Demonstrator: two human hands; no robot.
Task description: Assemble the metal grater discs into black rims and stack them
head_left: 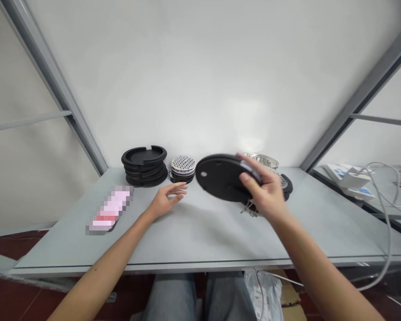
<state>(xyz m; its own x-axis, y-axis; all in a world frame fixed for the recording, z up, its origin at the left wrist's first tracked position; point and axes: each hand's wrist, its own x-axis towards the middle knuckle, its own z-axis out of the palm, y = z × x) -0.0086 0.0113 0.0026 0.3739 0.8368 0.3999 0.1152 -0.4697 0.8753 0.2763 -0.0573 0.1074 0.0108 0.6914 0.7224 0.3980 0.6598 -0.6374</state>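
Note:
My right hand (267, 189) grips the right edge of a round black plate (220, 178), thumb on the near face. The plate is tilted above the table, its flat side with one small hole facing me. My left hand (165, 200) is empty with fingers apart, just in front of a short stack of round patterned discs (183, 164). Left of these stands a stack of black round trays with notched raised rims (144, 167). Behind my right hand, partly hidden, are a shiny perforated metal dish (262, 159) and another black round piece (288, 186).
A blurred-out pink phone-like item (111, 209) lies at the table's left. Small metal pieces (253, 213) sit below the held plate. On the right are white boxes (350, 180) and a loose white cable (387, 232). The white back wall (200, 80) closes off the table (194, 240).

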